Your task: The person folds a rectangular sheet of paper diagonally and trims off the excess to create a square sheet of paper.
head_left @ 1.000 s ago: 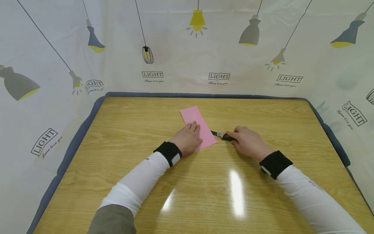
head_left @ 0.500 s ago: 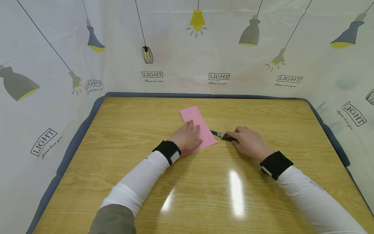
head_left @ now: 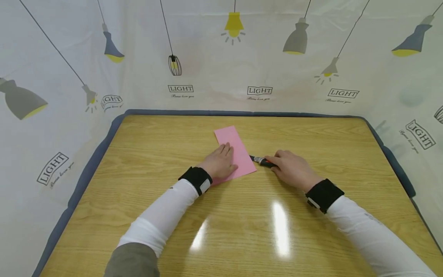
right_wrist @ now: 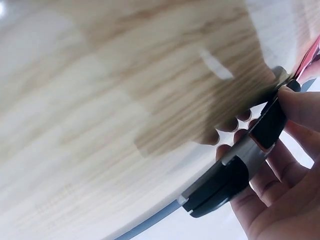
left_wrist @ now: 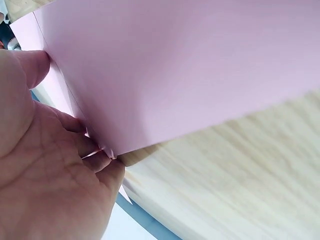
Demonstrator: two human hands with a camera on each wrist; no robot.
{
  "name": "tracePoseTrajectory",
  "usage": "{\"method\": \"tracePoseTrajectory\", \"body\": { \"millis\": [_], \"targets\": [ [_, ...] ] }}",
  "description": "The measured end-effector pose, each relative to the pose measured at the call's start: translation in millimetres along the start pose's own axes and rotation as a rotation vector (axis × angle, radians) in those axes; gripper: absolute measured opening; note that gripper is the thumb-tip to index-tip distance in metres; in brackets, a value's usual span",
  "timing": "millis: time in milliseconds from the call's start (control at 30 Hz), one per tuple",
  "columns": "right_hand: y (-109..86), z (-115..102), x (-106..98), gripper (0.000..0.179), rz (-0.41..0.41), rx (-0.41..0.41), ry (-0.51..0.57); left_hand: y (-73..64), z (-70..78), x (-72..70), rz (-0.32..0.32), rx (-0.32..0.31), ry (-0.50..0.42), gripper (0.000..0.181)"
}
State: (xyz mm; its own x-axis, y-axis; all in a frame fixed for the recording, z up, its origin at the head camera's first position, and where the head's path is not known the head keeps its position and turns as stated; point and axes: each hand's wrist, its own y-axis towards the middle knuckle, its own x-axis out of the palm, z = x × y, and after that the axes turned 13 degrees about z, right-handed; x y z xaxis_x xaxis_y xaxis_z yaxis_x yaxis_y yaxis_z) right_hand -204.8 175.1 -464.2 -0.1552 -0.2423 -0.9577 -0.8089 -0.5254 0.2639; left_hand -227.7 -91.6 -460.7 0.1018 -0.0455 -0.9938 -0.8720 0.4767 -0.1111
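Observation:
A sheet of pink paper (head_left: 243,156), looking folded, lies slanted on the wooden table. My left hand (head_left: 219,161) presses it down with the fingers laid out flat. In the left wrist view a large part of the paper (left_wrist: 190,65) rises beside the palm, with a crease or slit line along the fingers. My right hand (head_left: 294,169) grips a black utility knife (head_left: 265,162), thumb and fingers round the handle. The knife's front end meets the paper's right edge, and its tip is hidden there. The handle's rear (right_wrist: 215,187) shows in the right wrist view.
The glossy wooden table (head_left: 242,231) has a dark blue edging (head_left: 207,112) around it. A white sheet (head_left: 214,50) printed with lamps hangs behind and at both sides. Light glares off the tabletop near the front.
Both hands have shifted slightly left, and the knife has moved a little left with the right hand. The paper has turned very slightly under the left hand, whose fingers have shifted.

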Motion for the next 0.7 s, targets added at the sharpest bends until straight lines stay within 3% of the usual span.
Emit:
{"method": "tracePoseTrajectory", "body": {
  "millis": [700],
  "targets": [
    [7.7,0.8,1.5,0.042,0.006,-0.004,0.015,-1.6,-0.7,0.5,-0.001,0.019,0.034,0.075]
  ]
}}
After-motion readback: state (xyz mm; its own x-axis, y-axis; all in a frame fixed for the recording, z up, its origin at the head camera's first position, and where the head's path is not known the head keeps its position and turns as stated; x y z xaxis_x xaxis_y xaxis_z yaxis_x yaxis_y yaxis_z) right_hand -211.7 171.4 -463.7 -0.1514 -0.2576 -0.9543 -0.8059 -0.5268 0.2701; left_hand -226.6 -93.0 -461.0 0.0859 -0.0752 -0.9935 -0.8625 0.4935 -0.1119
